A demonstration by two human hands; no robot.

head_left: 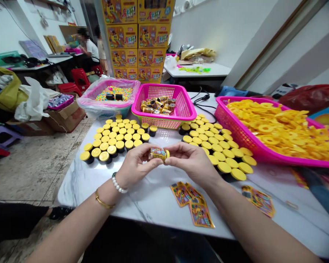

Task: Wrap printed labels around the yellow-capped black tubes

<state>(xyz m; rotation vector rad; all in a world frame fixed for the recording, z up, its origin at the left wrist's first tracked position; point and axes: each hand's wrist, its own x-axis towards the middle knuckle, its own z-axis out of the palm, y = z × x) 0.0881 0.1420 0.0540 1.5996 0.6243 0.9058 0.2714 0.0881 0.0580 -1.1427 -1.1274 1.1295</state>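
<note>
Between both hands, above the middle of the table, is a small jar (pixel 158 153) with a colourful printed label and a yellow lid, lying on its side. My left hand (pixel 138 160) is closed round its label end. The fingers of my right hand (pixel 185 157) pinch it at the yellow-lidded end. Beyond the left hand stand several black jars with yellow lids (pixel 112 141) in a cluster. A second cluster of yellow-lidded jars (pixel 216 147) stands beyond and right of the right hand. Printed label cards (pixel 199 213) lie on the table below the hands.
A pink basket (pixel 164 118) holds labelled jars; beside it a lined tub (pixel 83 98) holds coloured beads and two black cups. Yellow plastic rings (pixel 276 131) fill a pink basket at right. More cards (pixel 259 201) lie at right. Boxes (pixel 138 36) and a person (pixel 91 49) are behind.
</note>
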